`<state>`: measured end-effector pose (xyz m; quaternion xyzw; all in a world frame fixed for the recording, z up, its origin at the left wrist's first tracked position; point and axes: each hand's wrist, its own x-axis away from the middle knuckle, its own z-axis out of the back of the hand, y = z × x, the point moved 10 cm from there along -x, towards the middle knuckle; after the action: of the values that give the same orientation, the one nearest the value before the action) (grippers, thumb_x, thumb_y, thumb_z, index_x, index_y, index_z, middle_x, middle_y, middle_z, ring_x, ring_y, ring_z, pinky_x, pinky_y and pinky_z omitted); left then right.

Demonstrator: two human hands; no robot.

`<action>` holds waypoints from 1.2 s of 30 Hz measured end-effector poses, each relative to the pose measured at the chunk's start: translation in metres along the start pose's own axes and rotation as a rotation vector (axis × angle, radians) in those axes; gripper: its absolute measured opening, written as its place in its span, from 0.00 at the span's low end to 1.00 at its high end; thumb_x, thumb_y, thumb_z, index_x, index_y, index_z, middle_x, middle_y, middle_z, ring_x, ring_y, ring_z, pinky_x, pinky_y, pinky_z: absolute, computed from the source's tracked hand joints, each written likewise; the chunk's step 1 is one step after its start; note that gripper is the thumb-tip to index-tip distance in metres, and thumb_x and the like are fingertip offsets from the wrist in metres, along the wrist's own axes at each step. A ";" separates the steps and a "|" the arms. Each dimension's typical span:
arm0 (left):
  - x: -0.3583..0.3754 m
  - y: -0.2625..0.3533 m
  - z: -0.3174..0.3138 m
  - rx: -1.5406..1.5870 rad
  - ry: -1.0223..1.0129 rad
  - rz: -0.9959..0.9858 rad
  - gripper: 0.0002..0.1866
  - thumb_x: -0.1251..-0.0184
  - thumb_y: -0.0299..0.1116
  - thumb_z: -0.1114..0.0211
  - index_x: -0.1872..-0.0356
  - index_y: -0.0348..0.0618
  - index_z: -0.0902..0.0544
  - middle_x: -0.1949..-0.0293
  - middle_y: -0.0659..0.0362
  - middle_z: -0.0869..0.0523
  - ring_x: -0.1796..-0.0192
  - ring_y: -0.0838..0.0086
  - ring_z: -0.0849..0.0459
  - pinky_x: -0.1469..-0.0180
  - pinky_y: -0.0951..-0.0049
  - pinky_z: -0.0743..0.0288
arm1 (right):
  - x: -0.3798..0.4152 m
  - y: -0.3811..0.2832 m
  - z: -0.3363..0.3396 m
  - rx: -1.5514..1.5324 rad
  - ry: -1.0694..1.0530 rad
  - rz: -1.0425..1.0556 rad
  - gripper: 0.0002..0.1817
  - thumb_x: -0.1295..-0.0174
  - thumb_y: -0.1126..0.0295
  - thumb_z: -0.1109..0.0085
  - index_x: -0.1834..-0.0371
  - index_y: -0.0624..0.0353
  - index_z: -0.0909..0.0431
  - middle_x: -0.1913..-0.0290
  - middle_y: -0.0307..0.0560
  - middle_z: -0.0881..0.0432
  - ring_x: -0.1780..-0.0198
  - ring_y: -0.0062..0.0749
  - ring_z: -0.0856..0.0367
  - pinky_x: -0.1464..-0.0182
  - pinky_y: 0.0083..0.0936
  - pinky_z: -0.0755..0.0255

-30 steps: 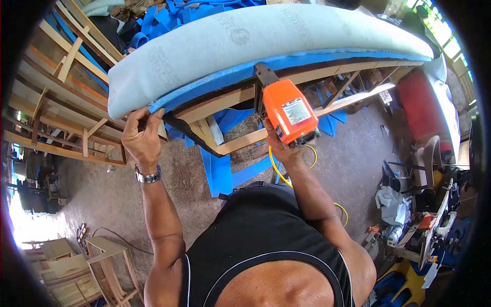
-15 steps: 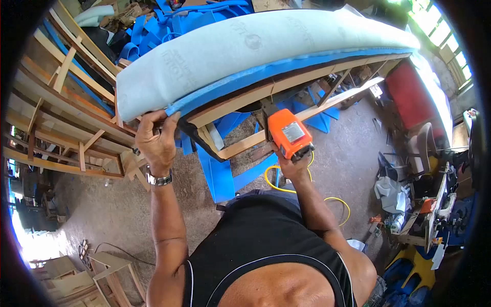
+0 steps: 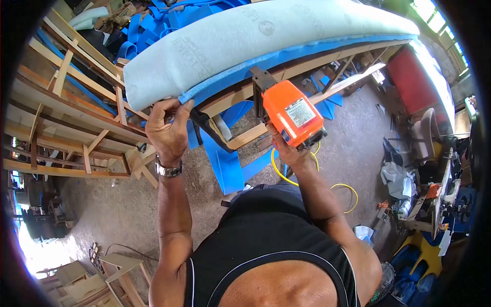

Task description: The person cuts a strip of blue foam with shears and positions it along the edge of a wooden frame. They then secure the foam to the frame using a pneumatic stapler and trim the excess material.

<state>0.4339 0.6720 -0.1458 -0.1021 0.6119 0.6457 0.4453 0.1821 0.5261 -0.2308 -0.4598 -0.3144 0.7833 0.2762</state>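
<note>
A long curved pad with a white printed cover (image 3: 220, 48) and a blue foam layer (image 3: 232, 79) along its lower edge lies over a wooden frame (image 3: 245, 137). My left hand (image 3: 170, 128) pinches the blue edge near the pad's left end, thumb and fingers closed on it. In my right hand (image 3: 292, 153) is an orange staple gun (image 3: 292, 110), gripped by its handle, which is mostly hidden beneath the body. Its dark nose overlaps the blue edge in view; whether it touches cannot be seen. A yellow air hose (image 3: 276, 163) hangs below.
More slatted wooden frames (image 3: 66, 120) stand at the left. Blue foam offcuts (image 3: 220, 163) lie under the frame, with a heap of blue scraps (image 3: 179, 18) behind. At the right are a red panel (image 3: 409, 74), a chair (image 3: 425, 128) and a cluttered bench (image 3: 434, 204).
The staple gun has risen, bringing its nose up over the blue edge. My left hand keeps its pinch and appears slightly farther right and higher, as the view shifts a little.
</note>
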 end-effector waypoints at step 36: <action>0.203 -0.101 -0.091 -0.122 -0.387 0.256 0.15 0.25 0.37 0.39 0.54 0.33 0.21 0.72 0.55 0.17 0.76 0.74 0.22 0.77 0.72 0.28 | 0.279 0.180 0.261 0.318 0.741 -1.157 0.20 0.43 0.52 0.30 0.65 0.60 0.14 0.73 0.43 0.16 0.70 0.27 0.19 0.65 0.33 0.26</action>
<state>0.3485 0.6684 -0.3752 0.0750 0.4830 0.7401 0.4619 -0.1950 0.5486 -0.4185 -0.4092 -0.2755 0.3390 0.8011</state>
